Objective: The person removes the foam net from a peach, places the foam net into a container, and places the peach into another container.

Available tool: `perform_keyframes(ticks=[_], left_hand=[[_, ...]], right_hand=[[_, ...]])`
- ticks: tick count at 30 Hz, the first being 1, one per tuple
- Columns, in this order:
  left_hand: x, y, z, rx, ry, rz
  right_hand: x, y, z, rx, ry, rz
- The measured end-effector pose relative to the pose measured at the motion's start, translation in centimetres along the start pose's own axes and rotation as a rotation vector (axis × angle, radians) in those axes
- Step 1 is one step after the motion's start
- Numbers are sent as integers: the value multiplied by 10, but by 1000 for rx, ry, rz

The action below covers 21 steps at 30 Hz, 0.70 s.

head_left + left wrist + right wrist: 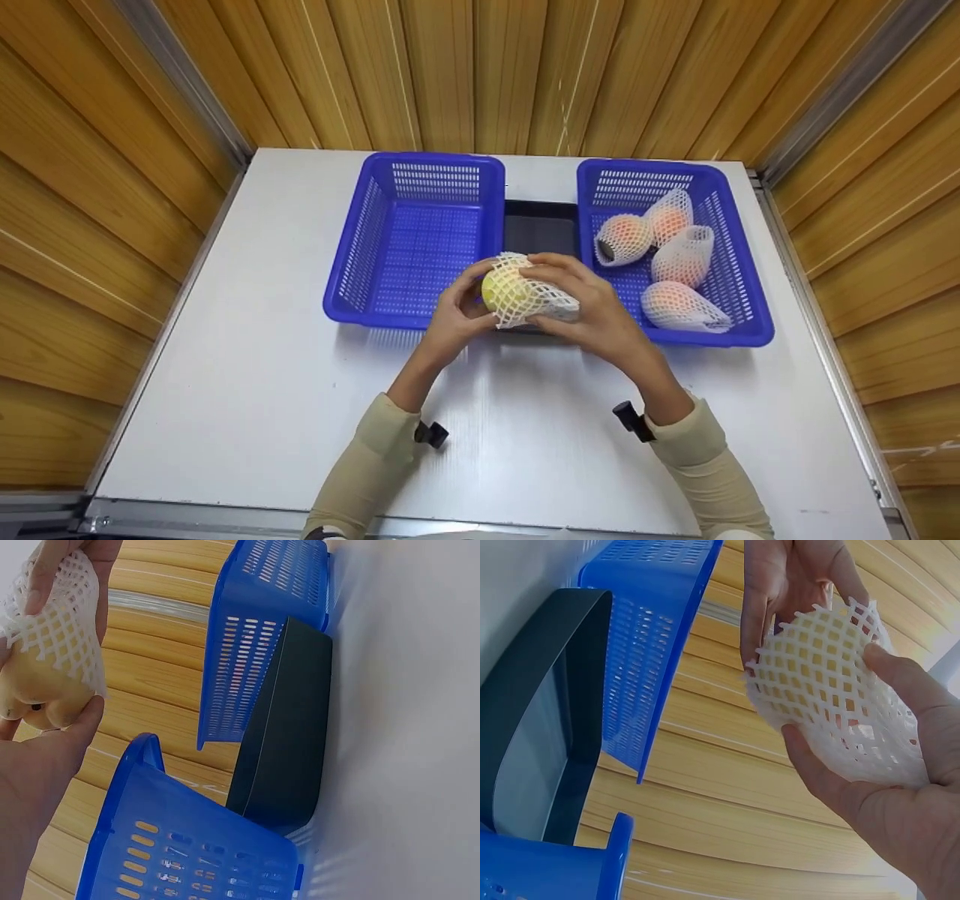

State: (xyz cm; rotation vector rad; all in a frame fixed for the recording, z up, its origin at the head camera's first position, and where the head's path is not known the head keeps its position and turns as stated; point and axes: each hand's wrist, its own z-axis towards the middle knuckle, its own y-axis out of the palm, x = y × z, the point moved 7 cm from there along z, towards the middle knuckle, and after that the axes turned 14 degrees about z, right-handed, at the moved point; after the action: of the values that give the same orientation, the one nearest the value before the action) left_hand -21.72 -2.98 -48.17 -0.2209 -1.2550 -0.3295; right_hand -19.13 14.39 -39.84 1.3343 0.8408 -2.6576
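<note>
A yellow apple [493,291], partly covered by a white foam net sleeve [817,682], is held above the front of the black tray. My left hand [453,319] grips the apple's bare end between thumb and fingers. From the other side, my right hand [596,311] holds the net sleeve around the fruit, thumb below and fingers over the top. The left wrist view shows the apple's lobed bottom [56,694] sticking out of the net. The loose tail of the sleeve lies within my right palm, partly hidden by the fingers.
A blue basket [337,277] with nothing in it stands at left. Another blue basket [754,300] at right holds several reddish fruits [679,262] in white foam nets. Between them sits a black tray [541,225]. Wooden-plank walls enclose the white table [247,360] on three sides.
</note>
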Motion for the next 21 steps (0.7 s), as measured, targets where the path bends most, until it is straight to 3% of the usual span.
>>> perform_keyframes(ticks=[10,21], left_hand=[[-4,-5,-3,13,-34,58],[-4,-3,-7,8,-31,30]], right_hand=[[4,-3,-4,4,26,-5],[4,-5,-11,15,-3,-24]])
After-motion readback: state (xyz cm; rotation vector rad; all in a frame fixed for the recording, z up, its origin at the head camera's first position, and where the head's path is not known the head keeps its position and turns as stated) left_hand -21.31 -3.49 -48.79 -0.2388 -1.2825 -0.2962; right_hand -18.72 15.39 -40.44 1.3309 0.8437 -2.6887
